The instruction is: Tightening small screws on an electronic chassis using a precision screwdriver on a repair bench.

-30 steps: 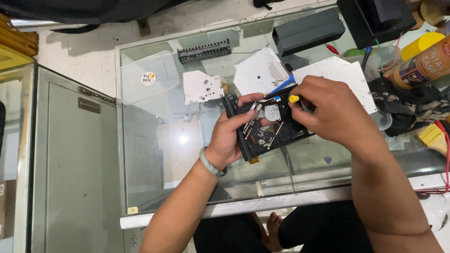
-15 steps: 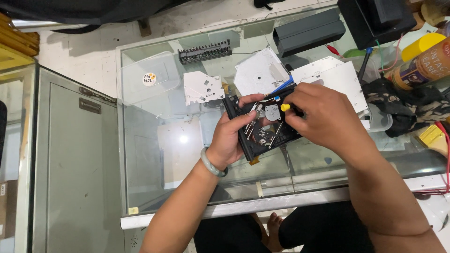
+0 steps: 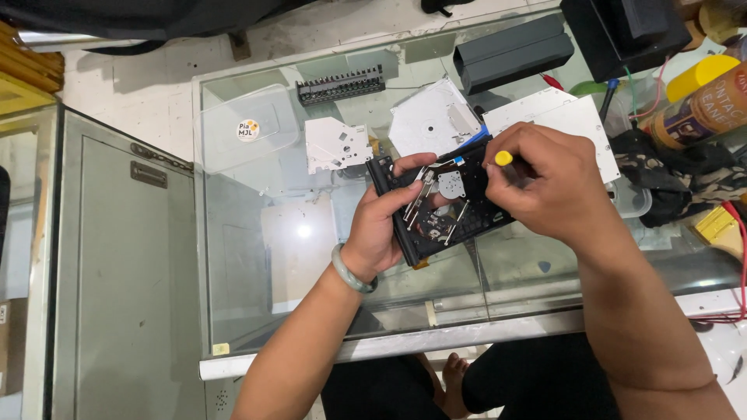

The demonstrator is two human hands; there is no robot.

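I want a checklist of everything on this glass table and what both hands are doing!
Surface: glass tabletop, metal-framed.
Job's things: opened black disc drive; yellow-capped screwdriver.
Clutter: metal cover plates, black bit holder, spray can, clear lid.
Grips: left hand holds the drive; right hand holds the screwdriver.
Cables: red wire at right.
Surroundings: grey cabinet, tiled floor.

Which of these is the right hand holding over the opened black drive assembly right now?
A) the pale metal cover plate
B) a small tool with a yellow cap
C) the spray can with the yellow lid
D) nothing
B: the right hand pinches a small tool with a yellow cap above the black drive assembly, which the left hand steadies over the glass table.
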